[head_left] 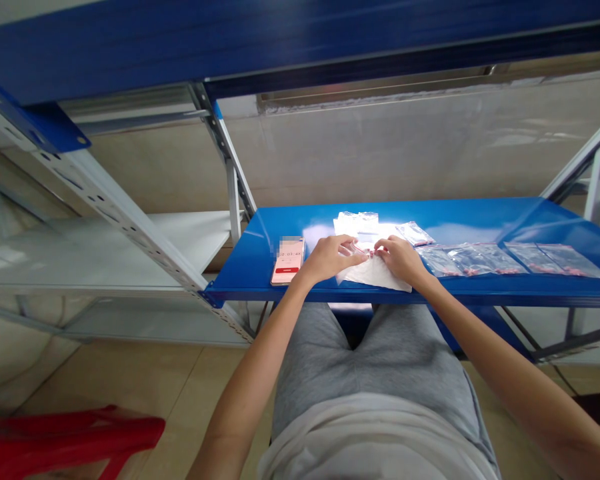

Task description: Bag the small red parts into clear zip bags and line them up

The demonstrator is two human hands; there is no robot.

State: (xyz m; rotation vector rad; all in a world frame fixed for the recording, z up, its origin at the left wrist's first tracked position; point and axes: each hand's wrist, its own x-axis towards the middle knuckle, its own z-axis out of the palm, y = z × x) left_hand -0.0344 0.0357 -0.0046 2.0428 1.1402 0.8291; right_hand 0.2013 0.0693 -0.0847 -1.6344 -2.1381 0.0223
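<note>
My left hand [330,257] and right hand [401,257] pinch the small clear bag [362,247] at the front edge of the blue shelf [480,217], and I fear a slip can spill its red pieces [369,253].

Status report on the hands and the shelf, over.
Left hand and right hand both pinch a small clear bag over white paper. Phone left, filled bags right.

Blue metal shelf [480,220] | front-left: phone [289,260], screen up | centre: white sheet [380,275] at front edge, stack of clear bags [357,220] just behind it | right: row of small clear bags [473,260], pink contents, lying flat side by side
</note>
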